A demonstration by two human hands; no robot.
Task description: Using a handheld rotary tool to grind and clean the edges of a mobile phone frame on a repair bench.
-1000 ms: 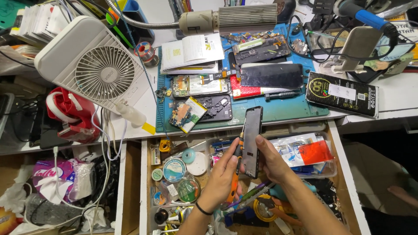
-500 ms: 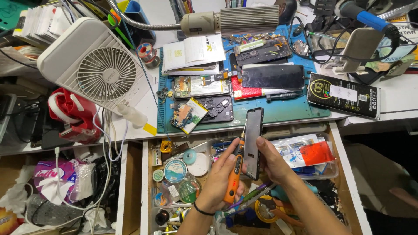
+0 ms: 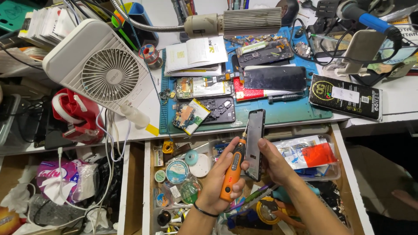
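Note:
My left hand [image 3: 220, 174] grips an orange and black pen-shaped electric screwdriver [image 3: 232, 167], its tip pointing up against the edge of a dark phone frame [image 3: 255, 143]. My right hand [image 3: 273, 160] holds that phone frame upright by its right side, above the open drawer [image 3: 348, 174]. On the blue work mat [image 3: 287, 114] beyond lie opened phones [image 3: 204, 87], a black screen panel [image 3: 275, 77] and a small circuit assembly [image 3: 190, 116].
A white desk fan [image 3: 98, 65] stands at the left, with a red tool [image 3: 74, 115] below it. A gooseneck lamp [image 3: 235, 21] hangs over the mat. A black box [image 3: 346, 96] lies at the right. The drawer holds tape rolls, tins and plastic bags.
The orange screwdriver has come up in my left hand and its tip now meets the phone frame's edge. The phone frame has stayed in about the same place.

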